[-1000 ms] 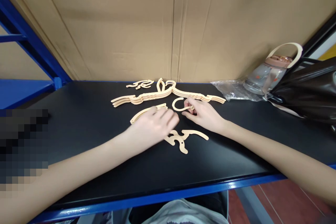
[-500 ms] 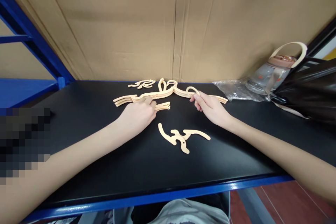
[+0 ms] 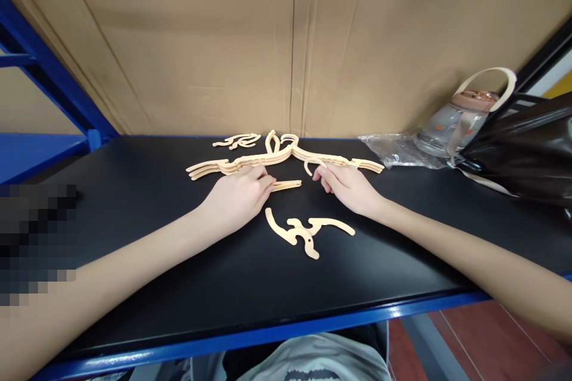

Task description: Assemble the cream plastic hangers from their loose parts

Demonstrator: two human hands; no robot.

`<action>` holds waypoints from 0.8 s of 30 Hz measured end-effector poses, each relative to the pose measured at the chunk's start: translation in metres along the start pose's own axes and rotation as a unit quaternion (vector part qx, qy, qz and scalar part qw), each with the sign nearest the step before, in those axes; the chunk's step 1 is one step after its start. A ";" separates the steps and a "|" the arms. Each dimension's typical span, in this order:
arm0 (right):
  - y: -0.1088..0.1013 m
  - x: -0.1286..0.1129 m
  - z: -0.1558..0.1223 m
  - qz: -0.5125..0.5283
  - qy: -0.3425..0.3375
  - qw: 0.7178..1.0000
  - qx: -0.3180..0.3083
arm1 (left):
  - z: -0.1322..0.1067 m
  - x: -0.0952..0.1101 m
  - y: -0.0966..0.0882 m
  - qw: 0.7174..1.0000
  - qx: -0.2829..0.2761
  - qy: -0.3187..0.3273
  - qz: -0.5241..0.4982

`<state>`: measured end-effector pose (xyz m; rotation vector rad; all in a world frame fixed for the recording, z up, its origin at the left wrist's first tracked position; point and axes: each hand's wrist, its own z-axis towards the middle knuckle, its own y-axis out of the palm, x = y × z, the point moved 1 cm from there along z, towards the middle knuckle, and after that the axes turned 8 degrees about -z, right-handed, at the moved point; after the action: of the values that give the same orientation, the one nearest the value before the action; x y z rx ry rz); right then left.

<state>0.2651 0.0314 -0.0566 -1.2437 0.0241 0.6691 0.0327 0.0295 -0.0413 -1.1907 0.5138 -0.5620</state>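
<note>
My left hand (image 3: 243,193) is closed round a pair of cream plastic hanger arms (image 3: 288,185), whose ends stick out to its right. Between the fingertips of my right hand (image 3: 342,184) is a small curved hanger hook (image 3: 310,165), held up off the table. Behind both hands lies a stack of assembled cream hangers (image 3: 286,158), spread wide with hooks toward the wall. Nearer to me two loose hanger arms (image 3: 308,238) lie crossed on the table. My fingers hide part of what each hand holds.
Loose hanger hooks (image 3: 239,141) lie at the back left of the black table (image 3: 250,292). At the right are a clear plastic bag (image 3: 393,152), a water bottle (image 3: 465,119) with a handle and a shiny black bag (image 3: 531,155). Cardboard (image 3: 201,41) walls the back.
The hook in my right hand has turned and come lower and further left. The pair of arms in my left hand has tilted and reaches further right. The view has shifted slightly.
</note>
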 end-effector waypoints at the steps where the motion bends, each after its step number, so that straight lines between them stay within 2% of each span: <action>1: 0.000 0.000 0.000 -0.002 -0.002 1.000 -0.001 | 0.000 0.000 0.000 1.000 0.002 0.002 0.000; 12: -0.003 -0.002 -0.002 -0.027 -0.012 0.999 -0.026 | -0.001 0.001 0.003 1.000 0.019 0.017 0.001; 19: -0.003 -0.003 -0.002 -0.045 -0.013 0.999 -0.025 | 0.002 0.000 0.008 0.997 0.030 0.061 -0.025; 24: -0.004 -0.005 -0.001 -0.045 -0.014 0.998 -0.029 | 0.001 0.004 0.001 0.998 0.027 0.044 -0.029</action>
<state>0.2637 0.0274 -0.0519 -1.2835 -0.0738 0.6119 0.0361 0.0279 -0.0426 -1.1365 0.5383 -0.6758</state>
